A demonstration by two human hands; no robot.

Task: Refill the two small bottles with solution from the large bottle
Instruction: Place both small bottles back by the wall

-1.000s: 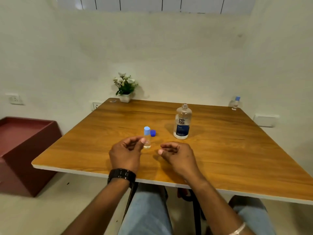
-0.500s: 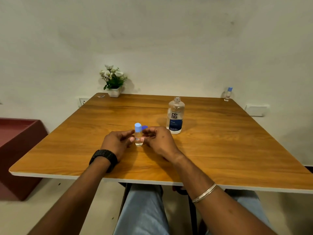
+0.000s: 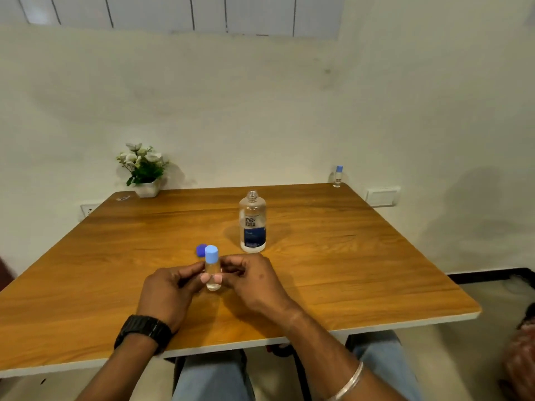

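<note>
The left hand [image 3: 168, 290] and the right hand [image 3: 254, 280] are both pinching a small clear bottle with a light blue cap [image 3: 212, 269], standing upright on the brown wooden table [image 3: 347, 256]. A dark blue cap [image 3: 200, 250] is lying just behind it. The big clear bottle with a blue label [image 3: 252, 224] is standing open nearby, and another small clear bottle [image 3: 337, 176] is sitting at the far right corner.

Small bottle [image 3: 212, 273] midsection hidden by fingertips; far bottle [image 3: 337, 176] label unreadable.
</note>
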